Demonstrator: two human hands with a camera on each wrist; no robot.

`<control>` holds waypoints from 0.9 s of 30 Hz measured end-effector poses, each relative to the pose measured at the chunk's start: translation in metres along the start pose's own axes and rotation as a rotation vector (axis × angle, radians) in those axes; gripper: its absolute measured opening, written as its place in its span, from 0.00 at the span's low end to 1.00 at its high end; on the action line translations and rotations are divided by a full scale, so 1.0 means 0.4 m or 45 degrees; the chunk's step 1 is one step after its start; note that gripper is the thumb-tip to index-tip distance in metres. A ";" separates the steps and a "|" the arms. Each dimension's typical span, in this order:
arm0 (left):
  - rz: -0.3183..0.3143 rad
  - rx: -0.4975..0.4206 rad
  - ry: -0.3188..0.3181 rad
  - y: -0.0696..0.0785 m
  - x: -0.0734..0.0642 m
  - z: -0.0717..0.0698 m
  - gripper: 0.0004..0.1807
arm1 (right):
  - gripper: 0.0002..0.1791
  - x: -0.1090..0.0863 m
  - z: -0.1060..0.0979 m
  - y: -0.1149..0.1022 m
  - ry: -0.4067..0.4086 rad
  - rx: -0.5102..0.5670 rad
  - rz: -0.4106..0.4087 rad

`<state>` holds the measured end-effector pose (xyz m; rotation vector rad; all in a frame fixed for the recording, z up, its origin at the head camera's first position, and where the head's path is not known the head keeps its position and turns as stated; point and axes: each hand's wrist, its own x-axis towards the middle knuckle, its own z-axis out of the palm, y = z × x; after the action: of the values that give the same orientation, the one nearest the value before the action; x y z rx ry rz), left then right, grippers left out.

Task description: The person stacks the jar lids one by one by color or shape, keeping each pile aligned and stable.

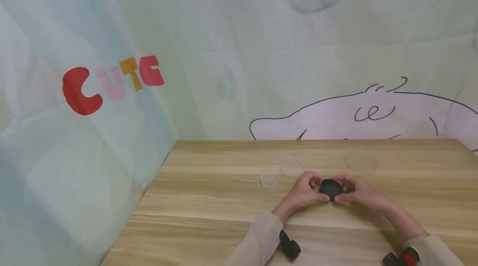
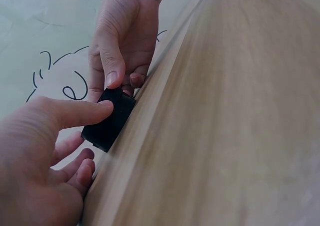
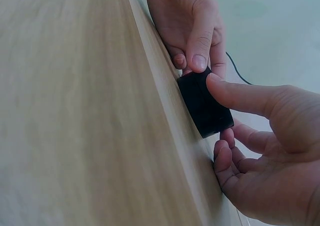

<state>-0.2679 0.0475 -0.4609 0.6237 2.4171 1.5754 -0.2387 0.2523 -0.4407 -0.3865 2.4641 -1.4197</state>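
A small black round, thick disc-like object [image 1: 330,188] is held between both hands, close over the wooden table [image 1: 194,199]. On its left, my left hand [image 1: 305,190] pinches it, the thumb along the near side. My right hand [image 1: 360,191] grips the opposite side, its thumb also toward me. From the left wrist view the black object [image 2: 109,120] shows its flat, dark side wall, with the left thumb lying across it. The right wrist view shows the right thumb pressed on the object [image 3: 202,103]; the other fingers curl behind and below it.
Behind the left hand lie two clear round discs, a smaller one [image 1: 269,179] and a larger one [image 1: 292,167]. A bigger, faint transparent disc [image 1: 361,162] is beyond the right hand. A printed cloth backdrop [image 1: 224,71] hangs along the table's back and left edges.
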 end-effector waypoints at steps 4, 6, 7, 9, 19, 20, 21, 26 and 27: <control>-0.005 -0.003 -0.005 0.001 0.002 0.000 0.25 | 0.39 0.002 -0.003 0.000 -0.005 -0.009 0.008; 0.001 -0.001 -0.010 0.001 0.001 0.000 0.26 | 0.39 0.002 -0.003 -0.001 -0.005 -0.009 0.011; 0.002 -0.003 -0.014 0.000 0.001 0.000 0.26 | 0.39 0.001 -0.003 -0.002 -0.006 -0.012 0.013; 0.002 -0.017 -0.024 -0.003 -0.001 0.001 0.26 | 0.39 -0.001 -0.002 -0.002 -0.012 -0.005 0.014; 0.060 0.018 -0.066 0.000 0.001 -0.002 0.29 | 0.41 0.000 -0.001 0.006 -0.001 0.038 -0.035; 0.068 0.023 -0.064 0.003 0.001 -0.004 0.29 | 0.42 0.002 -0.003 0.007 0.003 0.040 -0.050; 0.070 0.027 -0.062 0.005 0.001 -0.004 0.30 | 0.42 0.004 -0.004 0.007 0.008 0.039 -0.056; 0.010 0.016 -0.051 0.008 -0.004 -0.003 0.32 | 0.43 0.007 -0.008 0.009 0.044 -0.006 -0.047; -0.010 0.008 -0.047 0.007 -0.006 -0.002 0.32 | 0.42 0.006 -0.007 0.010 0.054 -0.019 -0.037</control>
<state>-0.2653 0.0466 -0.4583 0.6378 2.3956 1.5404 -0.2424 0.2555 -0.4429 -0.4010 2.5140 -1.4355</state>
